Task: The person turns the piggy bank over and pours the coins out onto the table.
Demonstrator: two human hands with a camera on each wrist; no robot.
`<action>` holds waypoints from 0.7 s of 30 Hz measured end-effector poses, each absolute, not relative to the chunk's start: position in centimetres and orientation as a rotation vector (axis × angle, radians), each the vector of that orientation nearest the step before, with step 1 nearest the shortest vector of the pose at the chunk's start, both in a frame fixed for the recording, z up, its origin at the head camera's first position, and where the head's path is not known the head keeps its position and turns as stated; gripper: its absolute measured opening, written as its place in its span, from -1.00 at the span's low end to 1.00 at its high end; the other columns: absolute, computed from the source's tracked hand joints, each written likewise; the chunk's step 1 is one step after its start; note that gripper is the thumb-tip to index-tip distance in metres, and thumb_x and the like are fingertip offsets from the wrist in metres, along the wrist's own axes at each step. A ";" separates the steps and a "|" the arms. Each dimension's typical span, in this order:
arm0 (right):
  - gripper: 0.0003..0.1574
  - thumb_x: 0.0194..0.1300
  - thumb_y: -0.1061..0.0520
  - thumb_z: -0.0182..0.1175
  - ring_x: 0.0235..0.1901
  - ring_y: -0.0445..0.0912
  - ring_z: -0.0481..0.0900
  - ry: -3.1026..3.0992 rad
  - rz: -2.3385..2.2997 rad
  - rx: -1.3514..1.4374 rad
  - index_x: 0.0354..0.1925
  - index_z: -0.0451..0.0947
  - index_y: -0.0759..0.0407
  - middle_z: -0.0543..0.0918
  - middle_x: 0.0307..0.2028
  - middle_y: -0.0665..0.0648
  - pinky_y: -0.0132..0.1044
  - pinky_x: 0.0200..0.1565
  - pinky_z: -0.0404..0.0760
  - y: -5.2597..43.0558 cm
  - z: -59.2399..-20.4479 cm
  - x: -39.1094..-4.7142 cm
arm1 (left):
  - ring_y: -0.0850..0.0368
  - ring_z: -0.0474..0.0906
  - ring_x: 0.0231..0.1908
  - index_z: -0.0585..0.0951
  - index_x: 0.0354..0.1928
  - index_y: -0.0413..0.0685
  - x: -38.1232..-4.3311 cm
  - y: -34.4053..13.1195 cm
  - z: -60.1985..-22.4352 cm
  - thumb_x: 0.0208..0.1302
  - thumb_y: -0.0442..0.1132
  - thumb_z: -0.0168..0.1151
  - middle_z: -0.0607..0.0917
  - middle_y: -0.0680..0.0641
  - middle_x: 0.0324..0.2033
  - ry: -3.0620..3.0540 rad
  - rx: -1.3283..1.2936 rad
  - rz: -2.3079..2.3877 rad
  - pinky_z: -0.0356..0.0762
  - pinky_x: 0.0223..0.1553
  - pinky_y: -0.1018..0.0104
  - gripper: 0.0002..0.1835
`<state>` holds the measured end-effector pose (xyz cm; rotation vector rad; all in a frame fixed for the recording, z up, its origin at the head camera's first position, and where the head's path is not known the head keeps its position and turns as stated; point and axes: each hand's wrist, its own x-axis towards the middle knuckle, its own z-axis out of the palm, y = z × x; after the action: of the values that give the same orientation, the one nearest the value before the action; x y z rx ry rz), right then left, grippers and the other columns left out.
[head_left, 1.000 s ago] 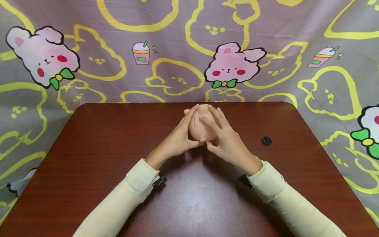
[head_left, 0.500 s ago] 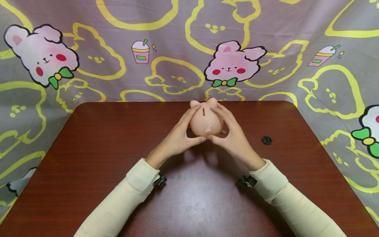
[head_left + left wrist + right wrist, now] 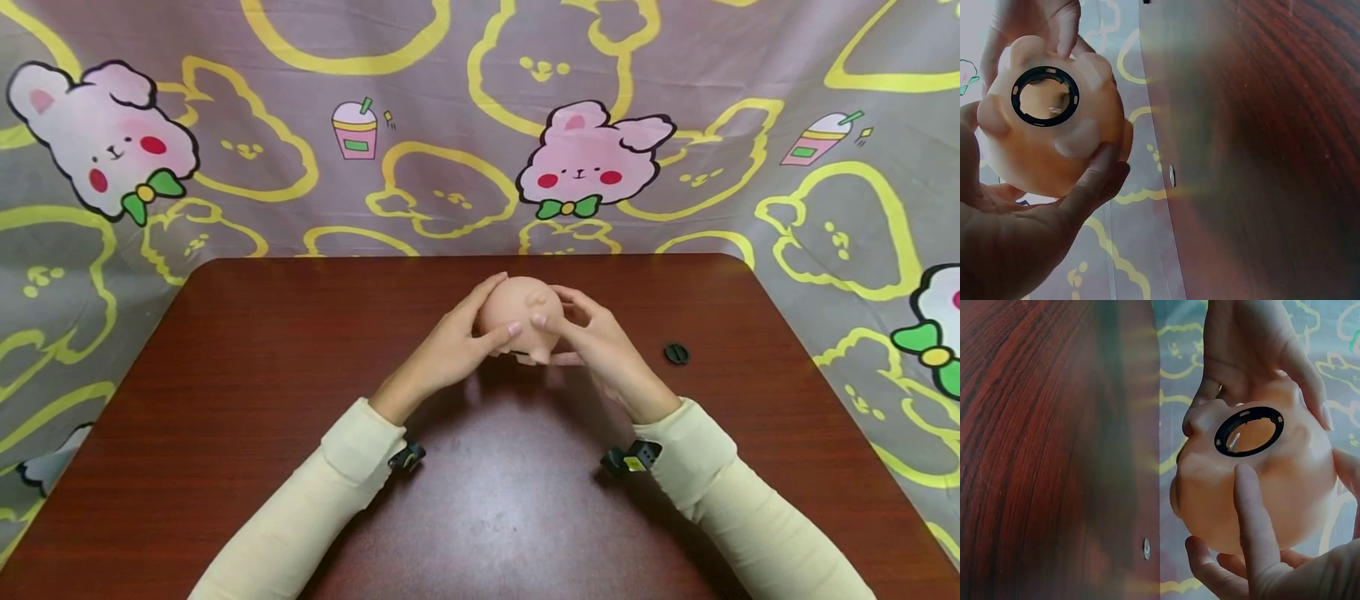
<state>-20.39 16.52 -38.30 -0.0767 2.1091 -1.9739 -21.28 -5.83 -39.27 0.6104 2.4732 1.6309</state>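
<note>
Piggy bank [image 3: 519,304] sits between my left hand [image 3: 456,340] and right hand [image 3: 606,350], fingers curled around it (one coin [image 3: 1172,175] below it); emptying seems in hand, next calling for steady tilt.

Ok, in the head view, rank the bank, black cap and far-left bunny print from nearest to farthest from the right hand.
1. Bank: held by the right hand, on its left.
2. Black cap: on the table, right of it.
3. Bunny print: far left.

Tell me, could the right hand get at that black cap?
Likely yes: no object stands between the right hand and the black cap, though that hand is holding the piggy bank.
</note>
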 end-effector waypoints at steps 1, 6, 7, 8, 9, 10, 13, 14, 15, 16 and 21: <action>-0.20 0.46 -0.03 0.30 -0.16 -0.08 0.72 2.107 -1.970 -0.073 0.54 0.30 0.05 0.37 0.38 0.24 -0.15 -0.15 0.81 16.5 -38.3 -20.4 | 0.04 0.67 0.08 0.17 0.64 0.29 -21.3 -5.8 -39.2 0.49 0.05 0.28 0.37 -0.01 0.52 2.457 0.595 1.634 0.70 0.07 0.10 -0.21; -0.19 0.47 -0.04 0.30 -0.07 -0.05 0.69 2.114 -1.922 -0.096 0.56 0.28 0.00 0.38 0.39 0.24 -0.14 -0.12 0.81 16.7 -38.5 -20.6 | 0.06 0.66 0.11 0.18 0.64 0.28 -21.2 -5.9 -39.3 0.48 0.06 0.29 0.38 -0.01 0.52 2.464 0.594 1.628 0.67 0.14 0.08 -0.21; -0.18 0.47 -0.04 0.30 -0.05 -0.04 0.68 2.117 -1.904 -0.110 0.56 0.26 -0.03 0.38 0.40 0.25 -0.16 -0.11 0.80 16.8 -38.5 -20.6 | 0.08 0.60 0.21 0.20 0.63 0.28 -21.2 -5.9 -39.3 0.47 0.05 0.31 0.36 0.03 0.53 2.485 0.609 1.620 0.62 0.20 0.07 -0.20; -0.15 0.47 -0.02 0.31 -0.03 -0.03 0.68 2.115 -1.885 -0.128 0.59 0.23 -0.06 0.37 0.41 0.25 -0.17 -0.10 0.80 16.9 -38.4 -20.6 | 0.09 0.52 0.29 0.21 0.63 0.27 -21.2 -6.0 -39.3 0.45 0.03 0.34 0.34 0.06 0.55 2.502 0.629 1.618 0.58 0.25 0.05 -0.19; -0.12 0.45 -0.01 0.33 -0.01 -0.01 0.68 2.109 -1.865 -0.146 0.60 0.20 -0.12 0.37 0.41 0.25 -0.18 -0.09 0.79 16.9 -38.4 -20.7 | 0.10 0.45 0.36 0.22 0.62 0.27 -21.2 -6.1 -39.3 0.43 0.01 0.36 0.31 0.09 0.57 2.510 0.651 1.621 0.55 0.29 0.04 -0.19; -0.08 0.44 0.01 0.35 -0.01 0.01 0.69 2.101 -1.845 -0.165 0.61 0.17 -0.18 0.35 0.42 0.24 -0.19 -0.08 0.78 17.0 -38.4 -20.7 | 0.10 0.39 0.39 0.23 0.62 0.27 -21.2 -6.1 -39.4 0.41 -0.02 0.39 0.28 0.12 0.59 2.509 0.674 1.630 0.55 0.30 0.03 -0.18; 0.06 0.37 0.08 0.41 0.08 0.06 0.66 2.105 -1.797 -0.254 0.63 0.09 -0.34 0.29 0.48 0.14 -0.21 -0.02 0.74 17.2 -38.3 -20.8 | 0.03 0.47 0.33 0.24 0.62 0.27 -21.2 -6.3 -39.4 0.33 -0.10 0.48 0.24 0.11 0.60 2.472 0.751 1.666 0.66 0.18 0.02 -0.11; 0.12 0.34 0.11 0.44 0.15 0.05 0.62 2.131 -1.778 -0.299 0.63 0.08 -0.35 0.25 0.52 0.09 -0.23 0.03 0.70 17.2 -38.3 -20.8 | 0.02 0.48 0.32 0.25 0.61 0.27 -21.3 -6.4 -39.5 0.30 -0.11 0.51 0.24 0.10 0.60 2.472 0.782 1.666 0.66 0.17 0.04 -0.09; 0.15 0.31 0.15 0.47 0.21 0.06 0.57 2.148 -1.770 -0.345 0.62 0.09 -0.36 0.21 0.56 0.03 -0.21 0.05 0.70 17.2 -38.2 -20.9 | 0.02 0.49 0.31 0.25 0.61 0.28 -21.3 -6.4 -39.5 0.27 -0.12 0.54 0.26 0.09 0.58 2.478 0.818 1.661 0.66 0.17 0.04 -0.06; 0.18 0.28 0.19 0.48 0.24 0.07 0.54 2.176 -1.759 -0.395 0.62 0.09 -0.36 0.19 0.57 -0.02 -0.18 0.06 0.70 17.2 -38.3 -20.8 | 0.04 0.48 0.31 0.25 0.61 0.28 -21.4 -6.5 -39.5 0.23 -0.13 0.57 0.28 0.09 0.57 2.500 0.858 1.642 0.64 0.20 0.04 -0.03; 0.28 0.11 0.27 0.59 0.46 0.10 0.30 2.511 -1.575 -0.769 0.62 0.15 -0.21 0.10 0.62 0.02 0.09 0.25 0.59 17.0 -38.6 -20.8 | 0.07 0.28 0.49 0.27 0.59 0.25 -21.8 -6.8 -39.6 0.06 -0.21 0.68 0.28 0.02 0.56 2.650 1.105 1.504 0.44 0.41 -0.03 0.08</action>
<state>-20.82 17.04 -38.60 -0.7690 2.5115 -1.5746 -21.79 -6.82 -39.60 1.1054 2.6495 1.5044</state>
